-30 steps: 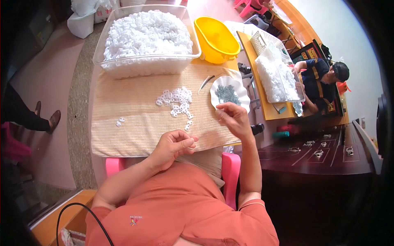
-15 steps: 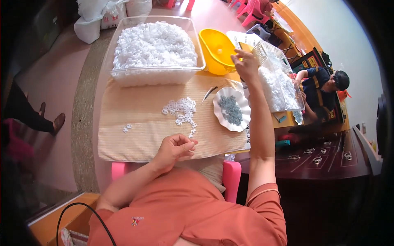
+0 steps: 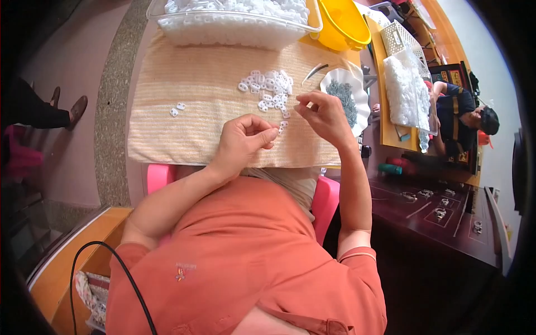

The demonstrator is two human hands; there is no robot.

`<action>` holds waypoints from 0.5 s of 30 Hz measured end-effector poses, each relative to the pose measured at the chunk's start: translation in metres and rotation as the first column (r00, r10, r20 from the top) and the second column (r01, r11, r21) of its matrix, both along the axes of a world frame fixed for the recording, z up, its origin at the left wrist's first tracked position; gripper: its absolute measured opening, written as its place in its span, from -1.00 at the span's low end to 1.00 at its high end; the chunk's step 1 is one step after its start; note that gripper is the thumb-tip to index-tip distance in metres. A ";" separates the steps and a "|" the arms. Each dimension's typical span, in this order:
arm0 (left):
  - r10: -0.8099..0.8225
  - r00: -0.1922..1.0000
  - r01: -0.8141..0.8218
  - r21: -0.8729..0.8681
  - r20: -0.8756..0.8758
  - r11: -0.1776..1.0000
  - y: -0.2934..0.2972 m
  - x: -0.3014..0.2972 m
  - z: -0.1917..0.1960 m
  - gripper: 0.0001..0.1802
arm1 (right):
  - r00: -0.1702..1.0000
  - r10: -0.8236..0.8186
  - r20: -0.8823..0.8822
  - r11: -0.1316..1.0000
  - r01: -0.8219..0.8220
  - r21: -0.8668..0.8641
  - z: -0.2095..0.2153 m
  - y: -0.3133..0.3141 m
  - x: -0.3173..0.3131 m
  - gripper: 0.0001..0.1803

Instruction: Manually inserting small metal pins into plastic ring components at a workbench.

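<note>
My left hand point(image 3: 243, 140) is closed in a pinch above the near edge of a cream striped cloth point(image 3: 184, 78). Whatever its fingertips hold, if anything, is too small to make out. Close by on the right, my right hand point(image 3: 328, 120) has thumb and fingers brought together, their contents hidden too. Small white plastic pieces with holes point(image 3: 270, 84) lie in a loose pile beyond both hands, a few trailing down between them. A white wavy-rimmed dish point(image 3: 364, 106) of small grey pieces point(image 3: 341, 92) is partly behind my right hand. Several white pieces point(image 3: 177, 109) lie apart at the left.
At the far side stands a large clear tub point(image 3: 223, 38) full of white pieces, with a yellow basin point(image 3: 350, 28) beside it. A slim curved tool point(image 3: 316, 72) lies near the dish. Right of the cloth, a person point(image 3: 459, 114) works beside another clear container point(image 3: 405, 92).
My right hand has come back from beside the yellow basin to near my left hand. My left hand stays pinched. The view has tilted down toward my body.
</note>
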State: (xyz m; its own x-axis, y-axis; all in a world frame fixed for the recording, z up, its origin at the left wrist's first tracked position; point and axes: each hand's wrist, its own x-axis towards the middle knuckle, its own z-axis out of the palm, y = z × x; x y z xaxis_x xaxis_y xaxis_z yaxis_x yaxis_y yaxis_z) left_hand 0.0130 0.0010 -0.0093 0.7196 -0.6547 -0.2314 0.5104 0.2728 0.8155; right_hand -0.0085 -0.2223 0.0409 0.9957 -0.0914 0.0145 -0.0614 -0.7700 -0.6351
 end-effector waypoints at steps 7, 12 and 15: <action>0.018 1.000 -0.018 0.011 -0.011 1.000 0.002 -0.002 0.007 -0.88 | 0.999 0.042 0.013 0.980 -0.039 -0.197 -0.018 0.019 -0.020 -0.78; 0.018 1.000 -0.018 -0.004 -0.021 1.000 0.003 0.000 0.005 -0.88 | 1.000 -0.005 0.007 0.986 0.006 -0.167 -0.024 0.024 -0.019 -0.83; 0.008 1.000 -0.008 -0.013 -0.018 1.000 0.002 0.001 0.005 -0.88 | 0.998 -0.043 -0.043 0.991 0.037 -0.127 -0.021 0.025 -0.018 -0.84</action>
